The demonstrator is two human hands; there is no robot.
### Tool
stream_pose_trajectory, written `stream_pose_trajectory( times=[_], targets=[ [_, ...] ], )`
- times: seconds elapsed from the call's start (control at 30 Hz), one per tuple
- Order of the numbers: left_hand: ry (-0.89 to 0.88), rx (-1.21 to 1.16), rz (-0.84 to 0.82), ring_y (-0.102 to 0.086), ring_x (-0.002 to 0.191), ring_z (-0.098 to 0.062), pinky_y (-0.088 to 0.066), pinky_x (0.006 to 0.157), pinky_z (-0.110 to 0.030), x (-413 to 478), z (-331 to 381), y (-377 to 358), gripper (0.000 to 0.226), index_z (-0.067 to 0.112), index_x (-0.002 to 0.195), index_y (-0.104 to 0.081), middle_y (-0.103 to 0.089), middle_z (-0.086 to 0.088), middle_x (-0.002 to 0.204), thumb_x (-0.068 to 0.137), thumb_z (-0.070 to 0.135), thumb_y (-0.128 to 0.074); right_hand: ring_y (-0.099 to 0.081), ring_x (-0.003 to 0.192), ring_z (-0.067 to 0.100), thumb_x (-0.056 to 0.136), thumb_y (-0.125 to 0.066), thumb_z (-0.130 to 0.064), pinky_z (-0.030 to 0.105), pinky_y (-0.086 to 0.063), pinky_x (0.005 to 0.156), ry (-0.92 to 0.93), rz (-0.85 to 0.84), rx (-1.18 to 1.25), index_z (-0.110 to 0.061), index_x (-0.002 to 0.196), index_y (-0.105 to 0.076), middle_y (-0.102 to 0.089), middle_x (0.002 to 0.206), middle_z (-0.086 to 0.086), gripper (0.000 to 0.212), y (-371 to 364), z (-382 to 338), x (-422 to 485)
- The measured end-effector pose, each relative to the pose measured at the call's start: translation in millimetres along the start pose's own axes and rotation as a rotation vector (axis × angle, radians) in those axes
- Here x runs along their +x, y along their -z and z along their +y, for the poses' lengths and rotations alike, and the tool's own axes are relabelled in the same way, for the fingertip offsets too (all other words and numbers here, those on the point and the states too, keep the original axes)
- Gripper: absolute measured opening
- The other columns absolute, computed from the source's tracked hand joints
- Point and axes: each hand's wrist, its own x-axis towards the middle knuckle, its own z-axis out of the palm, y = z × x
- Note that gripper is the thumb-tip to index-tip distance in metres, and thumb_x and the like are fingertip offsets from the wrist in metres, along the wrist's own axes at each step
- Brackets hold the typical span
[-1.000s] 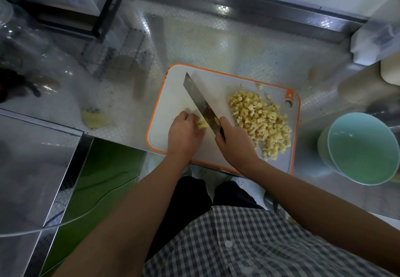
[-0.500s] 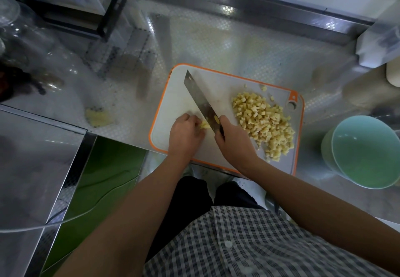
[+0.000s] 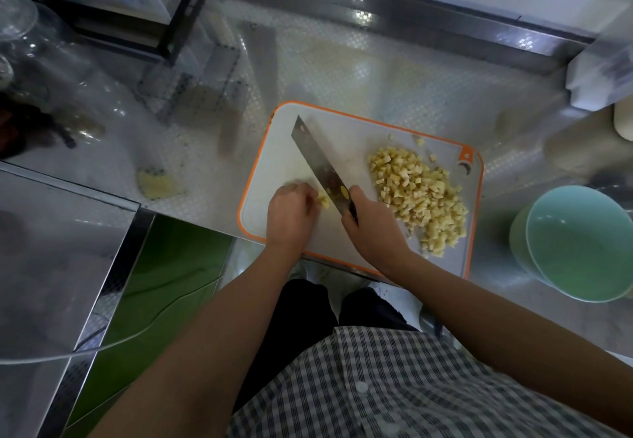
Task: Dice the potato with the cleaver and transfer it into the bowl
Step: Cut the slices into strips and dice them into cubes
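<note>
The right hand [image 3: 371,228] is gripping the cleaver [image 3: 318,167] by its handle, fingers wrapped round it, while the left hand [image 3: 291,211], fingers curled, is pinning the last potato stub [image 3: 323,199] at the cutting board's [image 3: 349,136] eight o'clock, just beside the blade. With so little left to hold, the fingertips are risking a nick, or the stub may be slipping sideways. Diced cubes [image 3: 419,194] are lying at three o'clock; the empty bowl [image 3: 582,249] is standing at four o'clock on the dimpled steel counter [image 3: 376,71].

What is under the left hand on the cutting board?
A few pale potato pieces show at the fingertips of the left hand, next to the cleaver blade. How much potato lies beneath the palm cannot be seen; the hand covers it.
</note>
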Motion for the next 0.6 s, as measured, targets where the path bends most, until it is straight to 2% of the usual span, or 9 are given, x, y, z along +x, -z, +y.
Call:
stream_pose_trajectory(
  times=[0.2, 0.4, 0.6],
  targets=[
    [0.031, 0.000, 0.011, -0.057, 0.087, -0.026, -0.038, 0.073, -0.029, 0.9, 2.0, -0.6, 0.012, 0.013, 0.086, -0.073, -0.067, -0.008, 0.086, 0.080, 0.013, -0.063, -0.049, 0.055, 0.036, 0.089, -0.047, -0.013, 0.041, -0.038, 0.050, 0.027, -0.066, -0.041, -0.011, 0.095, -0.038, -0.045, 0.062, 0.008, 0.011, -2.9, -4.1, -1.6],
    [0.061, -0.010, 0.017, -0.056, 0.089, -0.026, -0.039, 0.074, -0.031, 1.3, 3.0, -3.1, 0.013, 0.012, 0.088, -0.074, -0.066, -0.010, 0.088, 0.082, 0.014, -0.062, -0.050, 0.058, 0.035, 0.089, -0.046, -0.013, 0.040, -0.039, 0.051, -0.011, -0.079, -0.064, -0.016, 0.091, -0.032, -0.044, 0.064, 0.009, 0.014, -8.4, -6.8, -0.9],
    [0.050, 0.002, -0.003, -0.055, 0.089, -0.027, -0.040, 0.072, -0.034, 1.8, 1.1, -2.2, 0.013, 0.014, 0.087, -0.074, -0.065, -0.010, 0.086, 0.082, 0.016, -0.063, -0.053, 0.062, 0.037, 0.092, -0.046, -0.016, 0.038, -0.037, 0.051, -0.047, -0.064, -0.080, -0.008, 0.101, -0.041, -0.048, 0.069, 0.011, 0.013, -15.9, -6.9, 5.5]
  ],
)
